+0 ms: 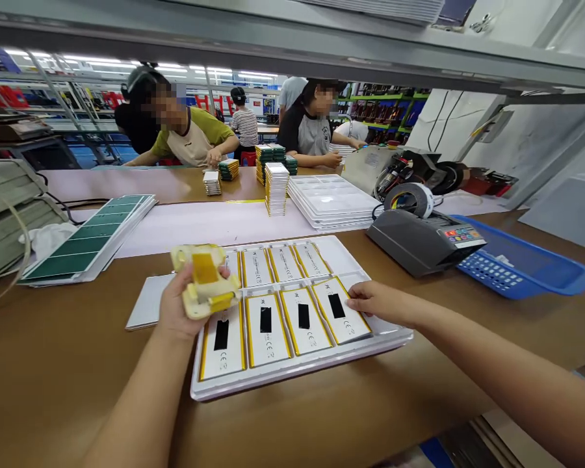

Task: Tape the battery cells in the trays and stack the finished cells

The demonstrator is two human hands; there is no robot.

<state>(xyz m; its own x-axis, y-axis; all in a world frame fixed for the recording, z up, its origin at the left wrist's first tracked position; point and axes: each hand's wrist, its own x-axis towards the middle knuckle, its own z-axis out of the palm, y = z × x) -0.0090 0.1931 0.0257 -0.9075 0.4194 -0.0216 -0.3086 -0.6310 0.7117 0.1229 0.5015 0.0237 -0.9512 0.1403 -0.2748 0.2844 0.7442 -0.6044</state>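
Note:
My left hand (178,302) is closed around a cream-yellow plastic fixture (213,270) with an amber strip across it, above the left side of the tray. What the fixture is, I cannot tell. A white plastic tray (297,369) lies before me with two rows of flat white battery packs edged in yellow. Each pack in the near row carries a black tape patch. With thumb and fingers together, my right hand (368,300) grips the right edge of the near-row rightmost battery pack (353,323), which sits slightly askew. The far-row packs (257,268) have no black patch.
A grey tape dispenser (419,244) and blue basket (531,260) stand at the right. Stacked white trays (331,198) and battery stacks (275,188) are behind. Green-and-white panels (90,240) lie left. Co-workers sit across the bench; a metal shelf (273,39) hangs overhead.

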